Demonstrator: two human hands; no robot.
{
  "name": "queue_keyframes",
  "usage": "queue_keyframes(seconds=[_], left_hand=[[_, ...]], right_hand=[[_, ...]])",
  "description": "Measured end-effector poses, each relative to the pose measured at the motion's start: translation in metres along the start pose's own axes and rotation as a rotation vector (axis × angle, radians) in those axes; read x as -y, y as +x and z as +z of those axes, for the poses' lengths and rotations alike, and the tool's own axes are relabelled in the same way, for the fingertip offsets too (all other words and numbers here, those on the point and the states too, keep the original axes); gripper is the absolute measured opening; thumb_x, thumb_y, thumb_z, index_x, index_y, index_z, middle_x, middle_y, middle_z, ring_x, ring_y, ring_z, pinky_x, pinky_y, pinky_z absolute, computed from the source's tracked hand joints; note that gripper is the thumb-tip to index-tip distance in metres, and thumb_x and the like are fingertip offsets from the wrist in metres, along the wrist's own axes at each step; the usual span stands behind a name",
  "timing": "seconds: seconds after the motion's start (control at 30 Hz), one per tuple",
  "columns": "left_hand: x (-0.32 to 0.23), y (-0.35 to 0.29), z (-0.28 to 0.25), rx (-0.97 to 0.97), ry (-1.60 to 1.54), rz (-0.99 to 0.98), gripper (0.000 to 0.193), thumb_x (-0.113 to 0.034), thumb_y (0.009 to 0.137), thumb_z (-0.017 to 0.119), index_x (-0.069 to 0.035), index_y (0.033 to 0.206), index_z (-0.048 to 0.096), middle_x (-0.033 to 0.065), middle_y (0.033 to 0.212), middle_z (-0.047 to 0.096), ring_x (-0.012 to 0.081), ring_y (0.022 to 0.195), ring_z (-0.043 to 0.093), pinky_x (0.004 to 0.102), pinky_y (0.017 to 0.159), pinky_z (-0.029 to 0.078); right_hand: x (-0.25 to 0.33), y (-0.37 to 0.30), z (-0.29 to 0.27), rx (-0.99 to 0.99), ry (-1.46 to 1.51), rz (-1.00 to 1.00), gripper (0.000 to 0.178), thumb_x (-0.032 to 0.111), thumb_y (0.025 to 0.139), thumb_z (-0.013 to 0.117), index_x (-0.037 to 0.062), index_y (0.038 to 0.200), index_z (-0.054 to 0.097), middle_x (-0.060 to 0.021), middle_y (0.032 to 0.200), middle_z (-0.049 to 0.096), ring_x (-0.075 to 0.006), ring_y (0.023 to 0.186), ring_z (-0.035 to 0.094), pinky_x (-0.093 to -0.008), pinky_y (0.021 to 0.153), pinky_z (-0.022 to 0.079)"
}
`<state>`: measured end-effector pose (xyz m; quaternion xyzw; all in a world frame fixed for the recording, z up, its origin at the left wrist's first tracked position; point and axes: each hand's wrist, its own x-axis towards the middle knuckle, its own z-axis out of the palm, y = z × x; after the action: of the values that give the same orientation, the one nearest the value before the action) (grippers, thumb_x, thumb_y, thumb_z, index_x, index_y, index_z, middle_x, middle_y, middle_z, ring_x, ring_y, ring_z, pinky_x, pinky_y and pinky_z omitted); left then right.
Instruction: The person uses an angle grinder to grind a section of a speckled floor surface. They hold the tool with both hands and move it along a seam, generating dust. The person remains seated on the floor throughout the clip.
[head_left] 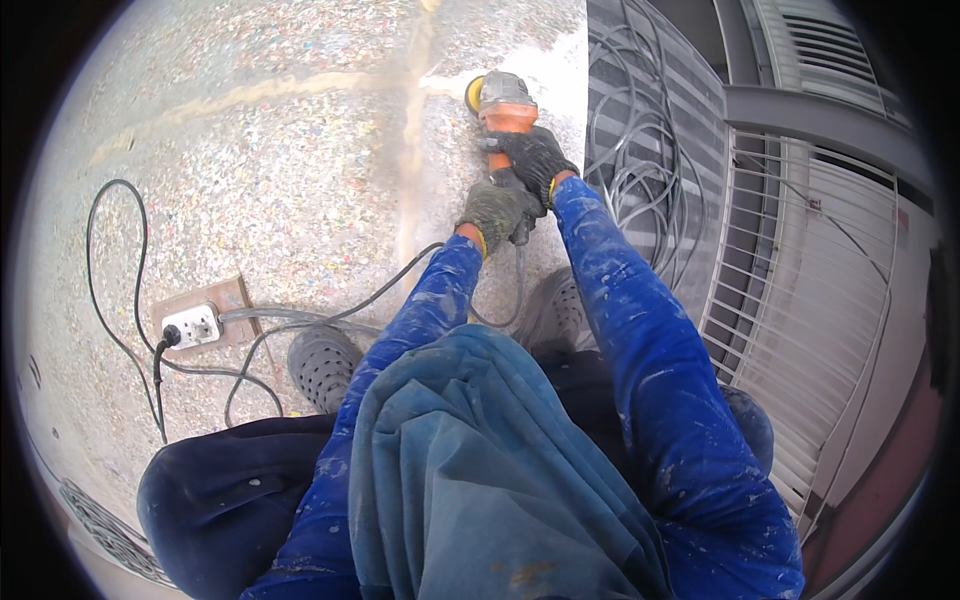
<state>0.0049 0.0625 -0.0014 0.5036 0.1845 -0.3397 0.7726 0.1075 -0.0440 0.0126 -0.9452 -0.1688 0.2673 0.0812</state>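
Observation:
Both my gloved hands grip an orange and grey angle grinder (511, 118) beyond my feet. My right hand (538, 160), in a dark glove, is closed around its orange body just behind the grey head. Nearer to me, my left hand (490, 210), in a grey-green glove, wraps the rear of the handle. A yellow-edged disc (474, 95) sits at the left of the head, against the speckled floor panel (300, 190). Pale filler seams (413, 140) cross the panel near the disc. Whether the disc is spinning cannot be made out.
A white power strip (196, 326) on a wooden board lies at the left, with a black cord (147, 240) plugged in and looping around. Coiled grey cable (640, 150) covers striped dark flooring at the right. Beyond it stands a white metal railing (790, 230). My clogs (322, 368) rest close to cords.

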Motion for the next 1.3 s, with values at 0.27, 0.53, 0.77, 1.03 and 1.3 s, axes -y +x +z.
queue_keyframes(seconds=[0.27, 0.53, 0.77, 1.03, 1.3], left_hand=[[0.001, 0.010, 0.012, 0.061, 0.118, -0.002, 0.014, -0.014, 0.083, 0.072, -0.001, 0.085, 0.068, 0.0086, 0.068, 0.067, 0.0175, 0.053, 0.063, 0.0315, 0.046, 0.048], [0.004, 0.007, 0.006, 0.021, 0.035, -0.012, 0.013, -0.014, 0.084, 0.072, -0.002, 0.085, 0.068, 0.0080, 0.068, 0.067, 0.0180, 0.054, 0.063, 0.0312, 0.048, 0.049], [0.016, 0.015, -0.015, -0.063, 0.022, 0.121, 0.013, -0.013, 0.088, 0.068, 0.000, 0.087, 0.068, 0.0080, 0.070, 0.068, 0.0183, 0.055, 0.064, 0.0319, 0.050, 0.050], [0.002, 0.000, -0.017, -0.051, 0.027, 0.080, 0.013, -0.013, 0.087, 0.068, 0.000, 0.084, 0.068, 0.0094, 0.069, 0.068, 0.0182, 0.054, 0.064, 0.0322, 0.049, 0.050], [0.002, 0.004, 0.000, -0.031, -0.046, 0.014, 0.014, -0.014, 0.087, 0.069, -0.001, 0.093, 0.067, 0.0082, 0.074, 0.069, 0.0175, 0.059, 0.065, 0.0327, 0.050, 0.051]], right_hand=[[-0.016, -0.010, -0.003, 0.068, 0.564, 0.447, 0.033, 0.042, 0.091, 0.063, 0.0335, 0.122, 0.068, -0.0078, 0.116, 0.069, -0.0285, 0.105, 0.066, -0.0388, 0.093, 0.051], [-0.017, -0.010, 0.005, -0.076, -0.015, -0.070, 0.034, 0.045, 0.089, 0.065, 0.0307, 0.120, 0.069, -0.0101, 0.114, 0.069, -0.0286, 0.105, 0.066, -0.0387, 0.093, 0.052], [0.000, 0.023, 0.016, -0.029, 0.480, 0.189, 0.066, 0.056, 0.073, 0.078, 0.0019, 0.110, 0.070, -0.0198, 0.100, 0.071, -0.0306, 0.093, 0.068, -0.0400, 0.083, 0.053], [0.010, 0.021, 0.014, -0.080, 0.411, 0.161, 0.071, 0.058, 0.072, 0.077, 0.0000, 0.111, 0.070, -0.0215, 0.099, 0.071, -0.0317, 0.094, 0.068, -0.0407, 0.084, 0.054], [0.015, -0.003, -0.014, 0.048, 0.365, 0.257, 0.044, 0.054, 0.083, 0.070, 0.0221, 0.114, 0.072, -0.0129, 0.109, 0.071, -0.0287, 0.097, 0.067, -0.0387, 0.086, 0.053]])
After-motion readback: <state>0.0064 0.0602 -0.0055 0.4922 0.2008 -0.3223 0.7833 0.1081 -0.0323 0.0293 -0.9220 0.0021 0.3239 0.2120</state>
